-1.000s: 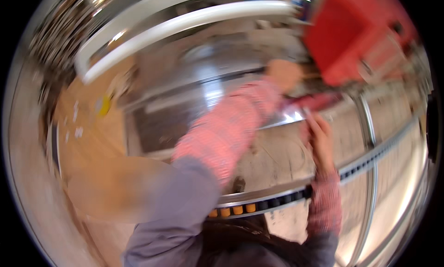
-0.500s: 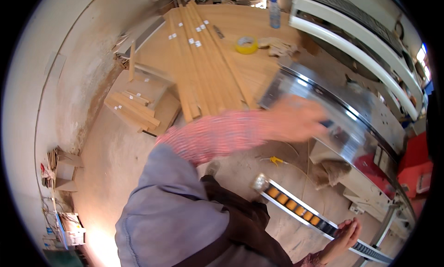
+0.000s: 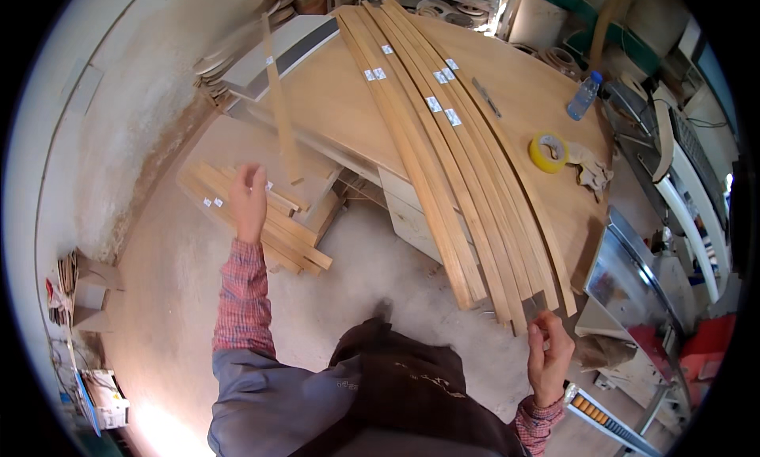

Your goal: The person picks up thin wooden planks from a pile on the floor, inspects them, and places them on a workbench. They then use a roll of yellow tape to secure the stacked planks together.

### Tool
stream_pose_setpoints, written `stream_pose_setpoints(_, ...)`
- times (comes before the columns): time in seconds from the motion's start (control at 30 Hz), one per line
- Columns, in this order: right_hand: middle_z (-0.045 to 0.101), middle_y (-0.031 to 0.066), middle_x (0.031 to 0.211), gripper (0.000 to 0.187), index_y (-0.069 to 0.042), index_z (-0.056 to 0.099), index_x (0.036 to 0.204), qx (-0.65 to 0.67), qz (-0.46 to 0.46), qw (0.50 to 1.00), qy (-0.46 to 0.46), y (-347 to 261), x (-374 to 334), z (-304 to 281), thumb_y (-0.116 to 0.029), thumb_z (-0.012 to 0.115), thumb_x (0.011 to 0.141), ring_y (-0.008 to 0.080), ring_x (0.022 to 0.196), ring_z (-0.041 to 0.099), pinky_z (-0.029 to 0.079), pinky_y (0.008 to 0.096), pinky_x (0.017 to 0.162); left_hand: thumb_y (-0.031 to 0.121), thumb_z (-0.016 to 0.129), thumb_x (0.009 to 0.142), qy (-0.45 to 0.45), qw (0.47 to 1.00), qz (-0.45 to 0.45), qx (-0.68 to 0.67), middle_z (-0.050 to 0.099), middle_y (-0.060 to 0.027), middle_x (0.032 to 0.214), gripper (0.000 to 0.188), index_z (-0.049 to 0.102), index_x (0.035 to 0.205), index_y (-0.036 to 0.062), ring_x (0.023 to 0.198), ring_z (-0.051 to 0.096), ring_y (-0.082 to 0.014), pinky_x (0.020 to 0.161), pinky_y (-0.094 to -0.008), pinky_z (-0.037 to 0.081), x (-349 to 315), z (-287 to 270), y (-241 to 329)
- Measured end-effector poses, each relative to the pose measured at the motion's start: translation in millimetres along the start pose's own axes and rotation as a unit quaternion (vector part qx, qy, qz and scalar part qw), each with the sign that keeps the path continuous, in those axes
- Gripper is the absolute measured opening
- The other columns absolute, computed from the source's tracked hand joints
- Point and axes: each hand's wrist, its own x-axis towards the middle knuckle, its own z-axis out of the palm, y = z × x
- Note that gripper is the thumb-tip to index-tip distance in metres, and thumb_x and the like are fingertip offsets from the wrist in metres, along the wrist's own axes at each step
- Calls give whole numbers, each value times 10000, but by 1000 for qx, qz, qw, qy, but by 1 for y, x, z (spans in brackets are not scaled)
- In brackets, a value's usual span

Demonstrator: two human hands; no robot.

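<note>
My left hand (image 3: pixel 250 205) is raised over a stack of short wooden strips (image 3: pixel 297 234), fingers half bent and a little apart, with nothing seen in it. At the near ends of several long wooden strips (image 3: pixel 443 180) is my right hand (image 3: pixel 549 356), its fingers bent together. A small greyish, see-through patch (image 3: pixel 535 304) shows just beyond those fingertips; whether they hold it is unclear. The long strips lie side by side on the wooden table (image 3: pixel 348 100), overhanging its near edge, with small white labels (image 3: pixel 433 104) on them.
A single strip (image 3: pixel 281 116) leans at the left. Yellow tape roll (image 3: pixel 548 153), cloth glove (image 3: pixel 590 172), pen-like tool (image 3: pixel 486 97) and water bottle (image 3: pixel 583 97) are on the table. A metal-topped machine (image 3: pixel 633 275) and a roller track (image 3: pixel 599 416) stand at the right.
My view has turned toward the table. My left arm has swung from the machine at the right over to the short strips, and my right hand has moved from the roller track to the long strips' ends.
</note>
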Motion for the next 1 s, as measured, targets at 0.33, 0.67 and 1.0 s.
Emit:
stream_pose_setpoints(0.33, 675, 113, 881, 186, 27, 616, 1155, 18, 32, 999, -5, -2, 63, 50, -82, 576, 1009, 184, 758, 660, 512, 305, 660, 404, 641, 984, -160, 796, -384, -440, 619, -63, 838, 347, 563, 998, 66, 658, 613, -211, 589, -434, 562, 130, 107, -115)
stream_pose_setpoints(0.67, 660, 115, 859, 199, 54, 609, 1164, -11, -60, 992, -111, -28, 148, 64, -69, 575, 1010, 171, 760, 627, 499, 302, 667, 399, 563, 1034, 74, 858, -358, -361, 573, -48, 745, 315, 542, 962, 93, 510, 550, -165, 421, -329, 445, -46, 118, -80)
stream_pose_setpoints(1.0, 680, 131, 863, 176, 48, 621, 1133, 0, -123, 972, -201, -61, 169, 113, -45, 600, 985, 198, 737, 635, 505, 300, 682, 410, 535, 1048, 206, 810, -442, -325, 569, -33, 672, 344, 576, 911, 96, 460, 559, -167, 386, -316, 447, -162, 61, -132)
